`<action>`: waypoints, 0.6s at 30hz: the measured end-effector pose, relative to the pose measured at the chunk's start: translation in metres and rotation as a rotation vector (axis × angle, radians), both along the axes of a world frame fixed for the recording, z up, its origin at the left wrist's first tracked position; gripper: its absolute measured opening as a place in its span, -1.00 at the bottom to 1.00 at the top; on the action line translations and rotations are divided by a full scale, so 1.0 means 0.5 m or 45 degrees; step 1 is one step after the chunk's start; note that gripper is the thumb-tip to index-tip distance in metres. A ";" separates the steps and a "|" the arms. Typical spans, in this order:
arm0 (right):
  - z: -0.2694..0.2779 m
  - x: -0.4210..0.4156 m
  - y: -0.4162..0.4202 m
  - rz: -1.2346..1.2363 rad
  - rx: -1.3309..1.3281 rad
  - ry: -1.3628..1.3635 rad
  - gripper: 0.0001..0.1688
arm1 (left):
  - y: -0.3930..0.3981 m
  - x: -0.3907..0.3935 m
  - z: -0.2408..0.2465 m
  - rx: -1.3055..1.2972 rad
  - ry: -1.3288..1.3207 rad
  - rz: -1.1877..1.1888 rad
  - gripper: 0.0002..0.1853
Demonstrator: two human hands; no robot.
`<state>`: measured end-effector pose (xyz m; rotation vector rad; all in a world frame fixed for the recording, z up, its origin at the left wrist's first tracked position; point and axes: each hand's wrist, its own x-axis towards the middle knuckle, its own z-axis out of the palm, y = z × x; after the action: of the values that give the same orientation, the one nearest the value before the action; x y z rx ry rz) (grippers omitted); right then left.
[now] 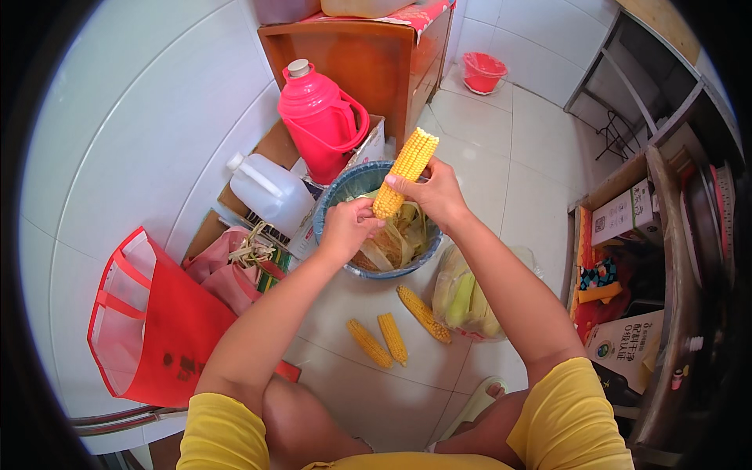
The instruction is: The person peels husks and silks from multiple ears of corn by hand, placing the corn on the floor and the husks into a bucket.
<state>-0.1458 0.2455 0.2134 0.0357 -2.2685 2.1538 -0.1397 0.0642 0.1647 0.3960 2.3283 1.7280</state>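
A husked ear of yellow corn is tilted over a blue plastic-lined bin. My right hand grips it from the side, thumb across the kernels. At its lower end are the fingertips of my left hand, pinched against the tip. Corn husks and silk fill the bin below. Three bare ears lie on the tiled floor: a left ear, a middle ear and a right ear. Beside them, partly behind my right forearm, sits a clear plastic bag holding ears in green husk.
Left of the bin stand a pink thermos flask and a white plastic jug. A red bag leans nearer me. Shelving with boxes lines the right side. A red basin rests by the far wall, past a wooden cabinet.
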 end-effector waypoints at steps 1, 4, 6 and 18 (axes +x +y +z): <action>-0.003 -0.003 0.001 -0.042 0.012 0.005 -0.54 | 0.000 0.003 0.002 -0.208 0.272 0.039 -0.80; -0.004 -0.006 0.003 -0.161 0.170 -0.017 -0.52 | -0.004 0.014 0.010 -0.639 0.851 0.104 -0.90; 0.005 -0.003 0.000 -0.232 0.217 -0.072 -0.52 | -0.009 0.018 0.014 -0.662 0.918 0.076 -0.83; -0.005 0.001 -0.009 -0.418 0.054 -0.117 -0.46 | 0.029 0.017 -0.020 -0.001 0.118 0.118 -0.54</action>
<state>-0.1451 0.2412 0.2107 -0.4128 -2.1793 1.9749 -0.1312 0.0785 0.1548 0.3813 2.4483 1.7862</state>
